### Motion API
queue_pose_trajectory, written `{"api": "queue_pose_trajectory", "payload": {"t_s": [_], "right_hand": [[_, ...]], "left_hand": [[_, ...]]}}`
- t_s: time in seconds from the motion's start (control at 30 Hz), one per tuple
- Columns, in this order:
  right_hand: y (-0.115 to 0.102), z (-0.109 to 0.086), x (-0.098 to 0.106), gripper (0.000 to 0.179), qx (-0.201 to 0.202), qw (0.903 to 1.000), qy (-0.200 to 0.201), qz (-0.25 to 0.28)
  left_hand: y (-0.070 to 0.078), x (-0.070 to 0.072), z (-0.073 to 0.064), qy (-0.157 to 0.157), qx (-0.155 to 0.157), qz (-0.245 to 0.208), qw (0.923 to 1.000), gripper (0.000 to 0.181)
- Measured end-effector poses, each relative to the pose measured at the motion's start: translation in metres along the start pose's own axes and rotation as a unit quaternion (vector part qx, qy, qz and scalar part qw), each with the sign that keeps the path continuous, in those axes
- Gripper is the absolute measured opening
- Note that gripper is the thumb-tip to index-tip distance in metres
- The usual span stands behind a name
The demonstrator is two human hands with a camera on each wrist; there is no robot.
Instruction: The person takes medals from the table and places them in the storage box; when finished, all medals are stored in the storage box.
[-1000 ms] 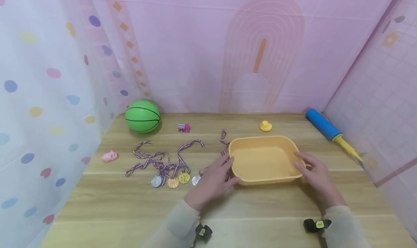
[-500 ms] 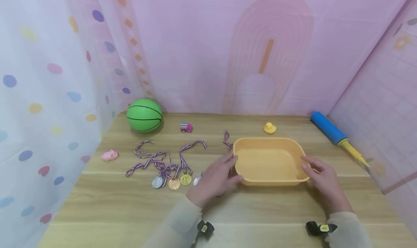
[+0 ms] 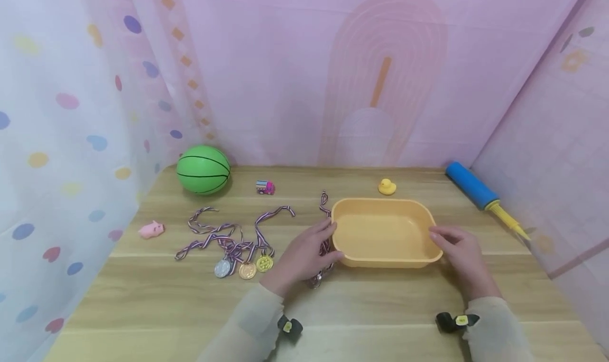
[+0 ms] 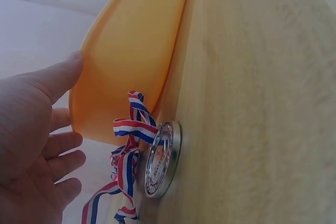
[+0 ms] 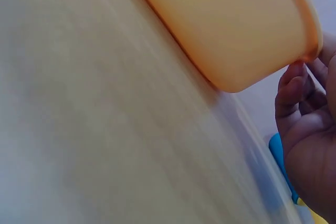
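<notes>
Lengthwise across the table [image 3: 371, 309] lies the basin [image 3: 384, 235] — left hand [image 3: 302, 256] spread, right hand [image 3: 465, 255] pinching it.

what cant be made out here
Head: part of the ribbon beside the tray, behind the left hand.
Head: fine detail on the gold medal, too small.
Left wrist: part of the tray, past the top edge.
Right wrist: part of the pump, behind the right hand.

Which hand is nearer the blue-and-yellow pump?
Right. The right hand is at the tub's right end, nearer the pump; the left hand is farther off, at the tub's left end.
</notes>
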State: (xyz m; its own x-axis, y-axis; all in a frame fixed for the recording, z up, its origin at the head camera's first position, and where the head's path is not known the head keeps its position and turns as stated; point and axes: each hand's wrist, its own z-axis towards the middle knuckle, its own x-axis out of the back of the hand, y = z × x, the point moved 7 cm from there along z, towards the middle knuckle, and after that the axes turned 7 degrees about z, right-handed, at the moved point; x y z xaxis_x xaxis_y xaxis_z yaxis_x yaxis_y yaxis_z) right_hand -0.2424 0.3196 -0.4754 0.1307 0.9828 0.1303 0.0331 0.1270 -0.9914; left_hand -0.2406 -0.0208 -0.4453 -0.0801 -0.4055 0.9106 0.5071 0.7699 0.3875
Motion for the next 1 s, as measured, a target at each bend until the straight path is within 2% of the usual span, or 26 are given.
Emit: {"api": "queue_pose_trajectory", "payload": {"t_s": [0.13,0.27,0.4,0.57,0.8,1.0], "right_hand": [[0.004,0.009,-0.005,0.027,-0.016,0.9992,-0.004,0.035],[0.003,0.017,-0.015,0.007,0.002,0.9988,-0.017,0.047],[0.004,0.022,-0.025,0.020,0.004,0.9948,-0.029,0.097],[0.004,0.026,-0.030,0.021,0.005,0.9883,-0.033,0.149],[0.004,0.029,-0.029,0.014,0.021,0.9885,-0.046,0.143],[0.003,0.029,-0.030,0.012,0.013,0.9879,-0.055,0.145]], "left_hand": [[-0.007,0.000,-0.001,0.003,0.008,-0.007,0.9999,0.078],[-0.015,0.002,-0.002,0.000,0.028,-0.010,0.9996,0.078],[-0.021,0.007,-0.002,0.003,0.032,-0.013,0.9994,0.077],[-0.026,0.010,-0.002,0.007,0.036,-0.015,0.9992,0.076],[-0.026,0.010,-0.003,0.010,0.038,-0.015,0.9991,0.076],[-0.026,0.011,-0.003,0.011,0.037,-0.007,0.9992,0.076]]}}
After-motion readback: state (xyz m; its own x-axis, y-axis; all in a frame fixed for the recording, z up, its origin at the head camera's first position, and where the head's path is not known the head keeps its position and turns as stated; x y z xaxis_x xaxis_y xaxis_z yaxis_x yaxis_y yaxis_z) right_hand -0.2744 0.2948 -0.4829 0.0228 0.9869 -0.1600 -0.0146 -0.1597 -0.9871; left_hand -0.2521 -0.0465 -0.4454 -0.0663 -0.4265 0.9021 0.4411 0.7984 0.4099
